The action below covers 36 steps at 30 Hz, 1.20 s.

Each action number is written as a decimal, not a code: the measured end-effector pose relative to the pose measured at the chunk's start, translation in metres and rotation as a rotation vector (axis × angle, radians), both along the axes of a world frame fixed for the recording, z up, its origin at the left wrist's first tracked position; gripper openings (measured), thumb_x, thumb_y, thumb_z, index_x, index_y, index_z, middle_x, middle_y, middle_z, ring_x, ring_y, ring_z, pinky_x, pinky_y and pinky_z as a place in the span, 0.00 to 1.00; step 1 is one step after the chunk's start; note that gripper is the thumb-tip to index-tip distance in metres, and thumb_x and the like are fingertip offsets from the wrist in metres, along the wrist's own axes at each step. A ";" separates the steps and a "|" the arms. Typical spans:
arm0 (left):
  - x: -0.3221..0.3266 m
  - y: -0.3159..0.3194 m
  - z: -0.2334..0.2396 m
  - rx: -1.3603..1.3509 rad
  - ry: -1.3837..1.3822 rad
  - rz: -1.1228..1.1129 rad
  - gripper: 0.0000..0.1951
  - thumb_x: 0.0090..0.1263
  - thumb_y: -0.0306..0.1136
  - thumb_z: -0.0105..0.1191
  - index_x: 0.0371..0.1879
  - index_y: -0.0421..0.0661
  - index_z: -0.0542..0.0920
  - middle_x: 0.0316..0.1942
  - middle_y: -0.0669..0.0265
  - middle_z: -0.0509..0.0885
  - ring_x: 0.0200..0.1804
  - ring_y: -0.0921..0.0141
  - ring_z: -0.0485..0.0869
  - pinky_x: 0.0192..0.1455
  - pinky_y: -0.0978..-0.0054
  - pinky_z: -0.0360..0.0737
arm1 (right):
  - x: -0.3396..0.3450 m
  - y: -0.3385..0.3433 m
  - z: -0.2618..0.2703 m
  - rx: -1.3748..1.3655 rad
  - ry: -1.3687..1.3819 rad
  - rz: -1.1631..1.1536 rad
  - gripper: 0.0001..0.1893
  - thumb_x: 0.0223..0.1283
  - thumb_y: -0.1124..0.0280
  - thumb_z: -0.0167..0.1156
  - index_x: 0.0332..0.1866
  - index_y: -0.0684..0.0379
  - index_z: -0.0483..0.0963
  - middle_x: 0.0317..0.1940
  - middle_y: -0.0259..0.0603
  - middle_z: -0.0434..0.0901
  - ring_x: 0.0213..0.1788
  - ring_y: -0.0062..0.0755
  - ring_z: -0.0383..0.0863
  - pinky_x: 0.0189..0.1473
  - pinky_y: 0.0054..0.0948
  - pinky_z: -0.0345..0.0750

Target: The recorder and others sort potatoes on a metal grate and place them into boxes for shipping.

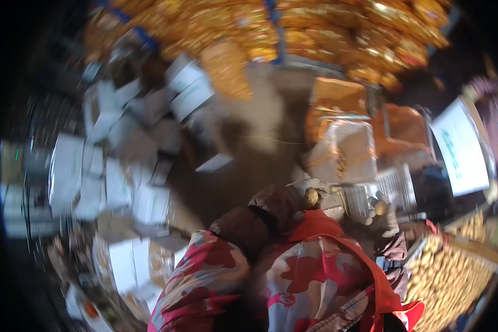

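My left hand [321,195], in a pale, soiled glove below a dark patterned sleeve cover, holds a potato [311,198] just above the red apron edge. To its right, my right hand [388,222] is gloved too and holds a potato [380,208]; other small rounded shapes beside it are too blurred to name. Just beyond my hands stands a container lined with clear plastic and orange mesh [348,153], with several small potatoes visible inside. A pale slatted crate [396,186] lies beside it. Many potatoes [448,282] fill a wood-edged bin at lower right.
Stacked orange mesh sacks [232,25] line the far side, with one sack [226,68] before them. More orange-lined containers [402,128] stand ahead. White cartons [103,178] crowd the left. At right, a person in a striped sleeve [496,116] is beside a white carton [460,145].
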<state>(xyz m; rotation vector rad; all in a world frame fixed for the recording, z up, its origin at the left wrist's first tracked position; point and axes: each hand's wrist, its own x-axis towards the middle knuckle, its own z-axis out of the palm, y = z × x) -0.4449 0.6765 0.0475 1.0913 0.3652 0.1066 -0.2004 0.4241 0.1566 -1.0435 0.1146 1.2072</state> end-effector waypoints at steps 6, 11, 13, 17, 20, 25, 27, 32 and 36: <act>-0.195 -0.018 -0.008 0.018 0.269 0.618 0.26 0.77 0.33 0.65 0.72 0.44 0.78 0.58 0.55 0.88 0.56 0.65 0.88 0.54 0.66 0.88 | -0.042 0.138 -0.004 -0.006 -0.152 0.477 0.29 0.78 0.35 0.57 0.55 0.55 0.81 0.42 0.38 0.88 0.31 0.22 0.81 0.31 0.24 0.79; -0.340 -0.101 -0.027 -1.085 -0.046 1.360 0.12 0.79 0.33 0.62 0.55 0.42 0.82 0.43 0.59 0.88 0.38 0.61 0.87 0.48 0.59 0.92 | -0.124 0.232 -0.045 0.019 0.011 0.924 0.17 0.76 0.52 0.65 0.51 0.55 0.83 0.47 0.39 0.89 0.40 0.27 0.89 0.41 0.29 0.88; -0.366 -0.140 -0.041 -1.097 -0.006 1.521 0.09 0.79 0.35 0.61 0.49 0.43 0.81 0.37 0.61 0.87 0.33 0.61 0.86 0.45 0.55 0.93 | -0.167 0.248 -0.077 -0.069 0.062 0.932 0.12 0.73 0.62 0.67 0.53 0.57 0.82 0.54 0.41 0.88 0.49 0.31 0.90 0.48 0.33 0.91; -0.369 -0.135 -0.039 -1.201 -0.095 1.433 0.10 0.81 0.38 0.60 0.47 0.44 0.83 0.34 0.61 0.88 0.33 0.60 0.87 0.45 0.48 0.92 | -0.204 0.278 -0.169 0.032 0.190 1.112 0.24 0.53 0.87 0.66 0.59 0.60 0.82 0.54 0.46 0.88 0.49 0.45 0.90 0.51 0.44 0.91; -0.399 -0.095 -0.048 -1.159 -0.004 1.488 0.10 0.82 0.38 0.59 0.50 0.44 0.83 0.36 0.59 0.90 0.35 0.56 0.89 0.48 0.43 0.91 | -0.241 0.307 -0.175 -0.115 0.115 1.129 0.27 0.48 0.90 0.64 0.58 0.61 0.82 0.50 0.47 0.89 0.45 0.45 0.90 0.50 0.44 0.90; -0.482 -0.010 -0.059 -1.205 0.004 1.580 0.17 0.82 0.33 0.55 0.66 0.49 0.77 0.46 0.53 0.88 0.40 0.47 0.88 0.47 0.38 0.90 | -0.354 0.397 -0.137 -0.380 0.034 1.082 0.25 0.54 0.86 0.62 0.59 0.57 0.79 0.38 0.44 0.84 0.31 0.37 0.83 0.33 0.41 0.82; -0.535 0.026 -0.066 -1.118 -0.009 1.593 0.20 0.80 0.30 0.53 0.70 0.51 0.76 0.47 0.53 0.87 0.40 0.48 0.88 0.46 0.40 0.90 | -0.414 0.440 -0.123 -0.502 -0.050 1.113 0.20 0.60 0.82 0.61 0.58 0.56 0.77 0.34 0.41 0.80 0.26 0.34 0.77 0.28 0.39 0.78; -0.691 0.082 -0.041 -0.926 0.017 1.684 0.24 0.77 0.30 0.54 0.72 0.55 0.77 0.48 0.59 0.86 0.38 0.60 0.88 0.42 0.50 0.90 | -0.545 0.550 -0.157 -0.539 -0.013 1.503 0.05 0.71 0.77 0.59 0.47 0.58 0.78 0.28 0.41 0.77 0.22 0.32 0.74 0.23 0.35 0.73; -0.753 0.083 -0.025 -1.033 -0.020 1.766 0.24 0.80 0.40 0.59 0.73 0.54 0.78 0.48 0.58 0.86 0.38 0.60 0.88 0.42 0.52 0.90 | -0.696 0.623 -0.171 -0.509 -0.276 1.733 0.05 0.76 0.73 0.59 0.49 0.60 0.78 0.32 0.48 0.81 0.26 0.39 0.79 0.26 0.40 0.77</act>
